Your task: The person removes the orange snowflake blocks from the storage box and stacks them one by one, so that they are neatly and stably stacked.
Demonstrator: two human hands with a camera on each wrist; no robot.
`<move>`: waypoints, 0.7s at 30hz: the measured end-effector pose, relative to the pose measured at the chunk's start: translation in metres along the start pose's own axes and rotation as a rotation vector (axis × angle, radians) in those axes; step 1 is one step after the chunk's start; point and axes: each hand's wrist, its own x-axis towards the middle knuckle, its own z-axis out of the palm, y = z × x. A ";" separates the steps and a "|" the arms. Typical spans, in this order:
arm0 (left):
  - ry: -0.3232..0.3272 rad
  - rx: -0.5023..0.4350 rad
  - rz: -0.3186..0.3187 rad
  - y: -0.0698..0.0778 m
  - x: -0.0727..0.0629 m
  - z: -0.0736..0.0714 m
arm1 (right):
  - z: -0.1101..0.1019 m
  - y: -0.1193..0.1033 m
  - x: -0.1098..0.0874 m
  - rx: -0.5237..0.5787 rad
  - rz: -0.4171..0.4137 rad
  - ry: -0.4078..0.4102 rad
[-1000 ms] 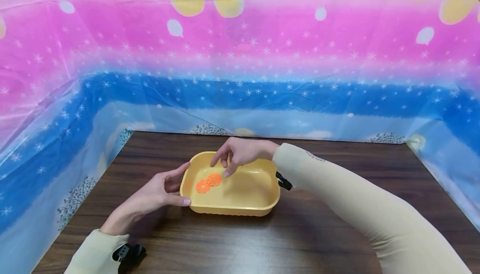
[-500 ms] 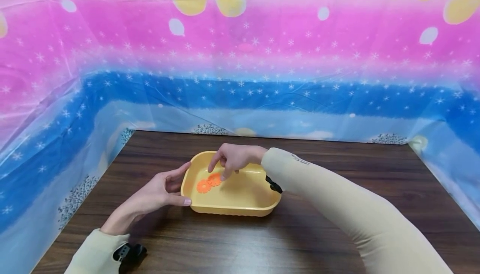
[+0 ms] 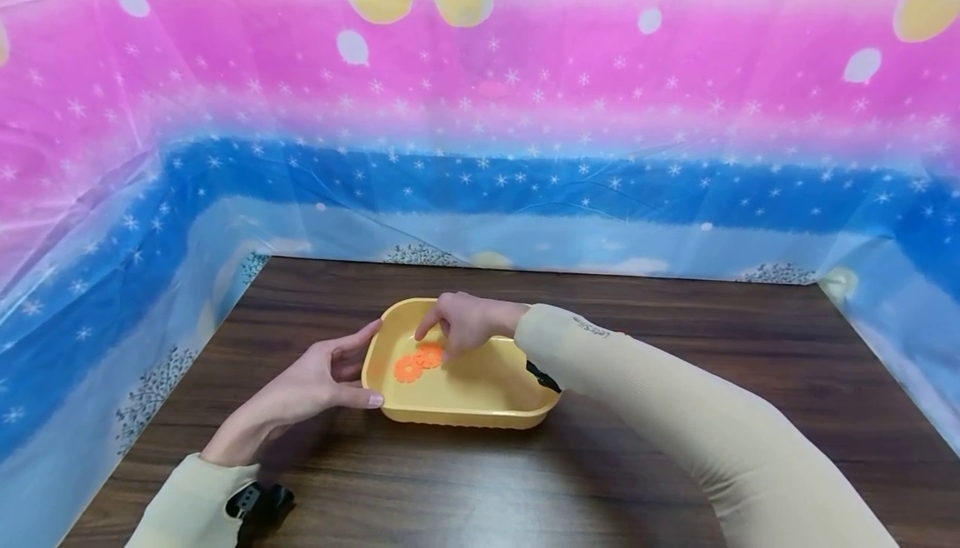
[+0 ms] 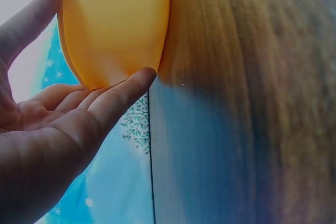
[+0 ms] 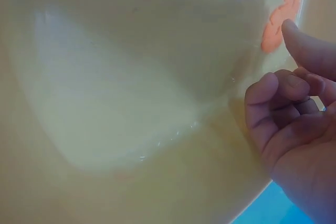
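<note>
A yellow rectangular plastic basin (image 3: 480, 415) with rounded corners stands on the table. My left hand (image 3: 311, 381) holds its left end, thumb on the near corner and fingers against the far-left side. In the left wrist view the fingers lie along the basin (image 4: 118, 30). Inside, at the left, two flat orange snowflake discs (image 3: 407, 368) lie partly overlapping. My right hand (image 3: 468, 321) reaches into the basin above them, index finger extended past the far disc and thumb at its right edge. In the right wrist view the thumb overlaps the discs (image 5: 274, 27); other fingers are curled and the index is mostly hidden.
The dark wood-grain table (image 3: 420, 481) extends around the basin. A pink and blue printed cloth (image 3: 480, 181) borders the back and both sides. Black wrist straps (image 3: 258, 510) sit on the pale sleeves (image 3: 645, 381).
My right hand has moved left and down into the basin, bringing its thumb to the far disc. My left hand stays on the basin's left end. The discs look unmoved.
</note>
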 end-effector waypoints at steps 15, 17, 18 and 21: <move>0.007 0.014 -0.001 0.002 -0.002 0.001 | 0.007 -0.009 0.006 -0.105 0.015 0.018; 0.012 0.015 -0.005 0.002 -0.002 0.001 | 0.008 -0.010 0.006 -0.111 0.016 0.030; 0.014 0.016 -0.005 0.003 -0.002 0.001 | 0.008 -0.010 0.006 -0.115 0.019 0.033; 0.015 0.015 -0.005 0.002 -0.002 0.001 | 0.009 -0.011 0.006 -0.104 0.025 0.044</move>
